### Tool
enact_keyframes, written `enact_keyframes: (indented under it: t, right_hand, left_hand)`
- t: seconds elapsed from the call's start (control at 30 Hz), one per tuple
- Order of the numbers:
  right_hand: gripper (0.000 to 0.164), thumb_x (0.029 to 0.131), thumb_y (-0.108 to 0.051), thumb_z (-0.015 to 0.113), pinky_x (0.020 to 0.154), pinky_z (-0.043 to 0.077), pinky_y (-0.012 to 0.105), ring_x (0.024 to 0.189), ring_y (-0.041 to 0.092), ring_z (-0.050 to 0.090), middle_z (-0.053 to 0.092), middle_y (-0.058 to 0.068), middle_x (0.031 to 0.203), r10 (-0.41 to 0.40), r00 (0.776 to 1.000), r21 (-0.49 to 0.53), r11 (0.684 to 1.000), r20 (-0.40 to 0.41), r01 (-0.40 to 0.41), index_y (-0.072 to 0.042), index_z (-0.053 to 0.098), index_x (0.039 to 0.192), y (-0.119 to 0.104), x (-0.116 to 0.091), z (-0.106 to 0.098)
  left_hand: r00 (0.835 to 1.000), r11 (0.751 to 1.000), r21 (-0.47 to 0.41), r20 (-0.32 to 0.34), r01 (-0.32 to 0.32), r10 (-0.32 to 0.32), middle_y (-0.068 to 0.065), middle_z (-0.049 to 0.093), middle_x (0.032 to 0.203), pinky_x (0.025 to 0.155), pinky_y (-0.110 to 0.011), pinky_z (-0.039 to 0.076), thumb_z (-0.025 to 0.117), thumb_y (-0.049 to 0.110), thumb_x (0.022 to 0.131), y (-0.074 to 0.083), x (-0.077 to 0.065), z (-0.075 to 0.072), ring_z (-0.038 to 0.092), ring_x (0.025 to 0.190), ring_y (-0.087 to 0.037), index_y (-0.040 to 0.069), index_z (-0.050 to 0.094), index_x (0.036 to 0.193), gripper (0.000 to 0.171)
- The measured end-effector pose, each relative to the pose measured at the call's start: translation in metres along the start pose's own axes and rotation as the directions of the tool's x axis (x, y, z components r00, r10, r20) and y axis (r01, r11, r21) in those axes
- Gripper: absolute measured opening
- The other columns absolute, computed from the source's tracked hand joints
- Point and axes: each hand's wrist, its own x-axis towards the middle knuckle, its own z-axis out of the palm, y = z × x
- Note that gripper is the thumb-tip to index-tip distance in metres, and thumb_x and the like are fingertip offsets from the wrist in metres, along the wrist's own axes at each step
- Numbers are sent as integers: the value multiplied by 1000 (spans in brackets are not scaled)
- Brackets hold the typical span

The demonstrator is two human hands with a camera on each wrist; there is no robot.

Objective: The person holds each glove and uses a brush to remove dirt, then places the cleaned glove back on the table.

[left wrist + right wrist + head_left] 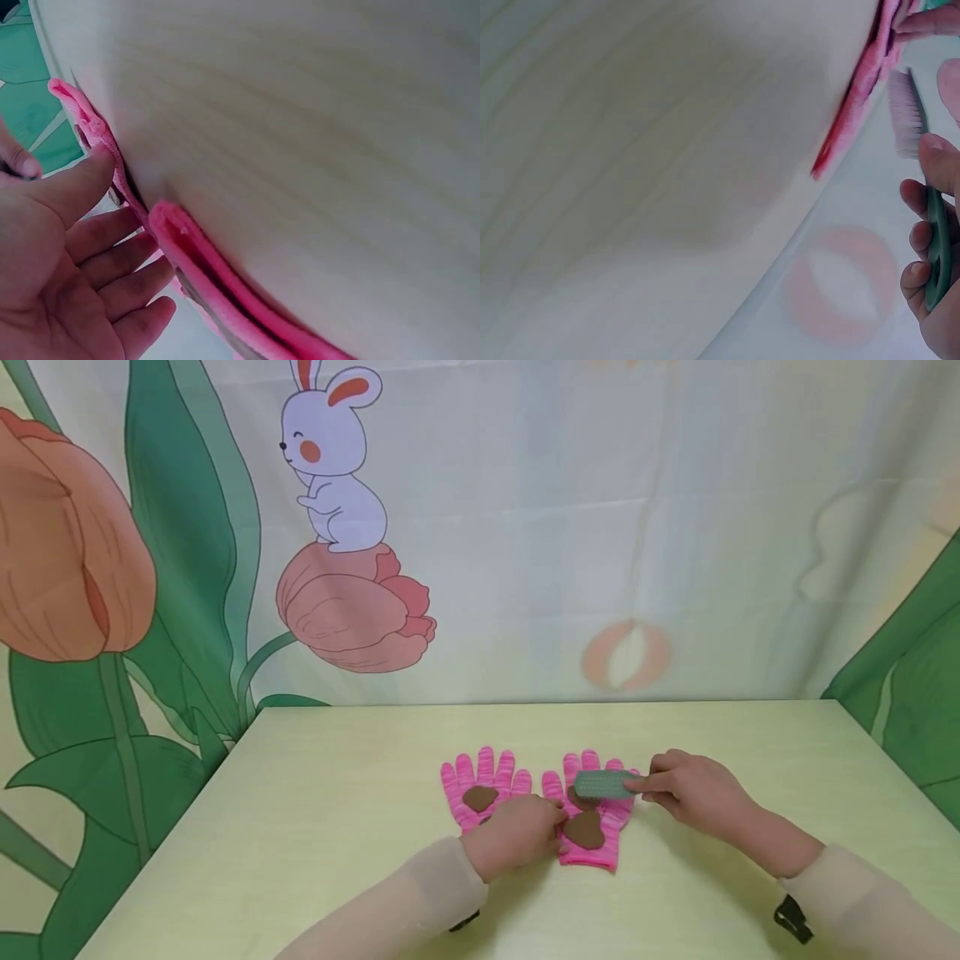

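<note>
**Pink gloves, brown patches, brush over the second one**

Through my head feed I have two knitted gloves lying palm up, side by side: the first glove [504,793] just beyond the left knuckles, the second glove [612,828] between the two sets of fingertips. The left hand [517,831] rests its tips along the near edge of that second glove; its fingers are loosely bent, not clenched, apparently steadying the cloth. The right hand [697,789] grasps a green brush [604,784] by the handle, bristles facing the glove; I cannot tell whether they touch it.

As for progress, I would call it early. The upper patch [579,800] lies partly under the brush head, so I cannot judge how much of it is gone. The lower patch [585,831], just past the left fingertips, shows whole and dark. On the first glove, one palm patch [480,797] is plain beyond the left hand, and a sliver of another is mostly hidden behind it. I see no spot that I could call finished; by my reckoning, all four want brushing.
</note>
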Motion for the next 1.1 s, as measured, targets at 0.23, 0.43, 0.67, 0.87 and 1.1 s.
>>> enact_keyframes:
  t: [0.23,0.43,0.67,0.87,1.1]
  right_hand:
    - [29,81,-8,84,55,35,15,67,1,41,64,-6,79,32,999,71,997,29,-34,-19,83,107,-7,3,7]
    - [28,82,-8,83,55,35,15,67,1,42,63,-7,77,40,996,30,999,75,-43,-19,83,107,-3,-4,4]
    - [26,81,-10,84,55,36,16,67,1,42,64,-7,78,35,999,40,999,26,-36,-18,83,105,-2,-1,3]
    - [29,78,-6,85,54,30,13,66,-1,36,54,-10,71,-24,999,26,999,39,23,-19,83,104,-2,-5,5]
    - [28,78,-5,85,54,30,14,64,-3,32,53,-10,72,3,1000,20,1000,-25,-2,-15,83,104,0,-8,0]
  left_hand:
    - [1000,1000,-14,10,-6,6,3,61,70,58,-15,38,73,24,95,-1,0,2,45,61,-7,13,69,88,13]
    - [1000,1000,-6,5,-9,9,4,57,68,57,-16,36,73,22,95,-1,3,3,43,60,-7,13,68,86,13]
    - [1000,1000,-15,2,1,-1,4,57,69,57,-16,38,73,22,94,-2,2,3,44,60,-7,14,67,83,15]
    - [1000,1000,-28,18,-9,10,4,56,68,58,-16,37,75,23,94,-2,3,4,44,61,-7,14,68,89,12]
    - [1000,1000,-22,11,9,-9,6,52,67,57,-16,36,73,20,94,-1,2,2,42,60,-6,14,66,82,15]
